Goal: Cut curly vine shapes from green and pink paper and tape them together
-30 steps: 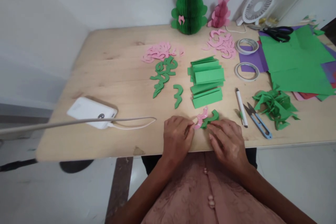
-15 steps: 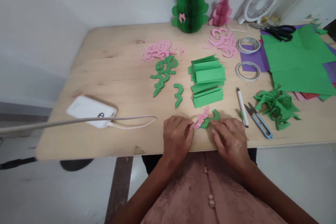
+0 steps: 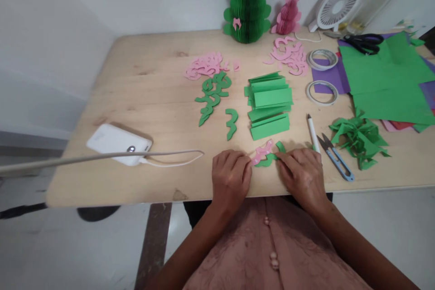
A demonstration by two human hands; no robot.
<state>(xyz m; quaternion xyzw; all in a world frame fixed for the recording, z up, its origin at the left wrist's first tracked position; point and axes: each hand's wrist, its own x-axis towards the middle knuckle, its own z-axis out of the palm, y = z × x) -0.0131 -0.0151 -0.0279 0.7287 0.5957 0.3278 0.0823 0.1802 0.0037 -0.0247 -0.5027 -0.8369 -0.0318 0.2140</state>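
The fingers of the left hand are bent and drawn together at the left end of a glossy pink wavy strip; whether they grip it I cannot tell. The right hand has its fingers curled, tips at the right part of a green wavy strip, its hold likewise unclear. The pink strip overlaps the green one on the bench, between the two hands, near the front edge. Just beside the right hand lie a white pen and blue-handled snips, then crumpled green scraps. Ahead stands folded green paper, with a lone green cutout to its left and piled green cutouts beyond. At the back, a green paper rabbit stands beside a smaller pink rabbit and a white fan
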